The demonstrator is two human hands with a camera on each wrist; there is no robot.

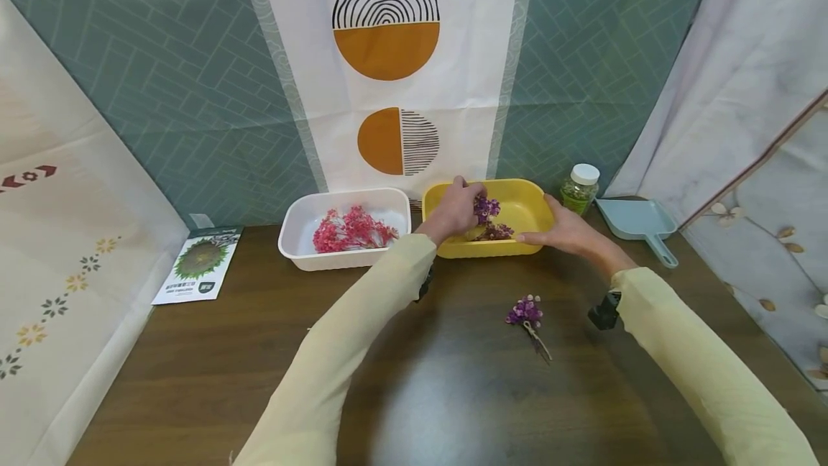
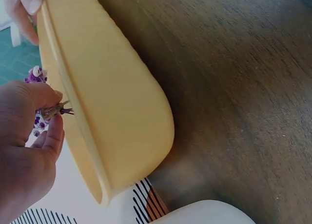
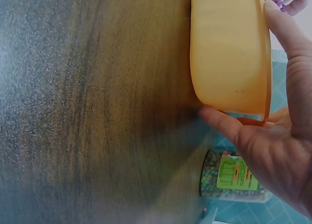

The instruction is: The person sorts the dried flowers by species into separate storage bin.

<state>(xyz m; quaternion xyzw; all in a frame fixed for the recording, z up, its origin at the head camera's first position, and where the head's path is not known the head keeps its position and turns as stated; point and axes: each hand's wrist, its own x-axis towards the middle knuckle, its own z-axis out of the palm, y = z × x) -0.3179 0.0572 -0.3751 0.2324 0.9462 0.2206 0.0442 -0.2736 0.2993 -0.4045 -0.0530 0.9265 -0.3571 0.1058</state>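
Observation:
In the head view, my left hand [image 1: 456, 208] is over the yellow bin [image 1: 484, 249] and pinches a small bunch of purple dried flowers [image 1: 486, 208]. The left wrist view shows its tied stems [image 2: 61, 110] between thumb and forefinger, beside the bin's rim. Another purple bunch [image 1: 497, 231] lies inside the bin. My right hand [image 1: 569, 227] holds the bin's right end, with the thumb at the front rim and a finger along the end wall [image 3: 229, 99]. On the table in front lies a separate purple flower bunch [image 1: 527, 313], its stems pointing toward me.
Left of the yellow bin stands a white bin [image 1: 336, 260] with pink dried flowers [image 1: 354, 229]. A lidded jar [image 1: 579, 188] and a light blue dustpan [image 1: 637, 220] are at the right. A sunflower seed packet [image 1: 199, 266] lies at the left, and patterned cloth hangs behind.

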